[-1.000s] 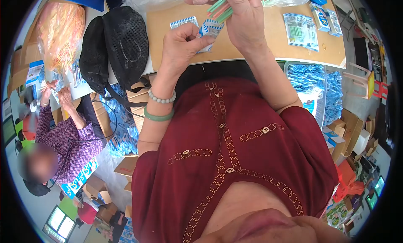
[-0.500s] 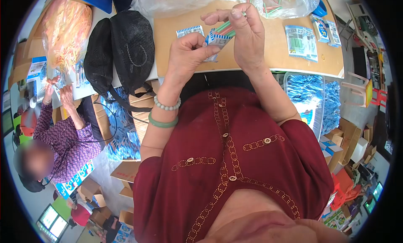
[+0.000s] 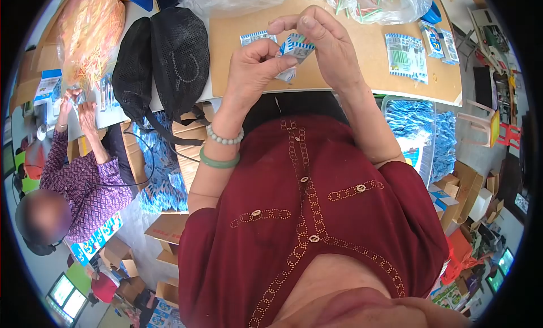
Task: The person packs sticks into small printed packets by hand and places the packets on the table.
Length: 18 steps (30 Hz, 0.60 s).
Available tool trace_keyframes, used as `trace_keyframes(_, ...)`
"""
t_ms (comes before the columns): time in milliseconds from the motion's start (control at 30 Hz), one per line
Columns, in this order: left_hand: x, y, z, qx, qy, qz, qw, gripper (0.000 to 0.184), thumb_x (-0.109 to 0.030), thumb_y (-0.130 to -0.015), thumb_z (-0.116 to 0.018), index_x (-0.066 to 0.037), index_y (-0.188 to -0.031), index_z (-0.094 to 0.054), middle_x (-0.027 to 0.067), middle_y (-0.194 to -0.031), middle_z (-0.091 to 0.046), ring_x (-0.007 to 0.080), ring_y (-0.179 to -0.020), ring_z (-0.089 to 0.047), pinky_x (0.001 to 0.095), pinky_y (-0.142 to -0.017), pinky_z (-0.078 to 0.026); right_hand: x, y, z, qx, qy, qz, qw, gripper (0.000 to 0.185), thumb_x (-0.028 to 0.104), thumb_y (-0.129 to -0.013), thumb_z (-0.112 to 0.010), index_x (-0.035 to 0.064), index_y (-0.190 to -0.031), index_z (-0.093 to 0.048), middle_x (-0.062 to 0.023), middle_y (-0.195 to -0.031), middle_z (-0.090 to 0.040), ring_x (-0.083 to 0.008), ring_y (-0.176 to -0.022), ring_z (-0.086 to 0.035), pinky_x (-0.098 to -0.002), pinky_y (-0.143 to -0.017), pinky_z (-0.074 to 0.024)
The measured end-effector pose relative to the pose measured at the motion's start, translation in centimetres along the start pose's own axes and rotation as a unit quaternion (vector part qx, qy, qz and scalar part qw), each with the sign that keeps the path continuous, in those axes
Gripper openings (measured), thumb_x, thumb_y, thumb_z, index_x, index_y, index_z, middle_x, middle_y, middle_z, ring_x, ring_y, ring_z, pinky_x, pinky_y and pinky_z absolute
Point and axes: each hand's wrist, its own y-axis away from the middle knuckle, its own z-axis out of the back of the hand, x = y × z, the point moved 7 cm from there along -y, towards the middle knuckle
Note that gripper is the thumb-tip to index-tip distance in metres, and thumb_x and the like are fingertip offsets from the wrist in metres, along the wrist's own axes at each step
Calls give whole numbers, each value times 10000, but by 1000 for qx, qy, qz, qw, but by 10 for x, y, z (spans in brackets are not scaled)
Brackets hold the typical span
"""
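My left hand (image 3: 257, 70), with a bead bracelet and a green bangle on its wrist, pinches a small blue-and-white printed packet (image 3: 295, 52) between thumb and fingers. Green ends of thin straw-like sticks (image 3: 302, 39) show at the packet's upper edge. Over that edge my right hand (image 3: 331, 48) is bent, its fingers apart and its palm close beside the packet. Whether its fingertips touch the sticks is partly hidden. Another similar packet (image 3: 257, 38) lies on the table behind my left hand. To the right lies a flat packet (image 3: 406, 57) with green sticks inside.
Clear plastic bags of coloured sticks (image 3: 373, 5) lie along the table's (image 3: 367, 73) far side. Small boxes (image 3: 432, 39) stand at right, a black mesh bag (image 3: 181, 67) at left. Below the edge is a tub of blue packets (image 3: 410, 118). A co-worker (image 3: 85, 186) handles sticks at left.
The sticks that stuck out between my right fingers have gone down into the packet, leaving only short ends visible. The packet now stands more upright in my left hand.
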Motion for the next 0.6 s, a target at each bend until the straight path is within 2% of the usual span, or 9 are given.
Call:
trace_keyframes(67,-4,-1,-4,-1,3,1,1000,137,-80,-802,-696,-43,-711,-601,-66,-653,-524,15,-611,-449,183,-543,-382,-2,1,-3,11,-1,-30,999,286,274,-971,-417,52,-797,-465,-110,-915,-664,-168,-963,-576,-302,-888,-418)
trace_keyframes(233,9,-5,-8,21,-24,-10,999,154,-179,-877,-627,-30,-844,-645,-39,-743,-590,26,-686,-508,189,-610,-423,-15,-2,-5,30,0,-9,1000,275,267,-964,-422,29,-851,-500,-115,-1037,-637,-156,-1012,-540,-294,-922,-390)
trace_keyframes(333,12,-6,-7,-15,94,2,996,252,-265,-920,-564,-29,-947,-647,-10,-837,-627,45,-755,-547,207,-682,-456,-14,-1,-2,65,117,26,991,286,264,-952,-441,2,-1001,-543,-116,-1126,-598,-160,-1053,-521,-304,-947,-380)
trace_keyframes(500,14,-9,1,-15,138,-15,990,304,-305,-930,-540,-29,-1008,-640,11,-901,-640,60,-793,-565,222,-722,-471,-15,10,12,33,210,43,976,320,208,-915,-505,-8,-1150,-526,-102,-1139,-583,-160,-1081,-501,-308,-966,-367)
trace_keyframes(600,12,-11,-1,-22,182,-35,982,230,-222,-904,-586,-28,-1015,-640,13,-898,-642,69,-784,-569,225,-716,-472,-27,15,20,63,145,-106,982,341,145,-860,-573,-14,-1160,-539,-79,-1089,-595,-149,-1035,-526,-291,-930,-393)
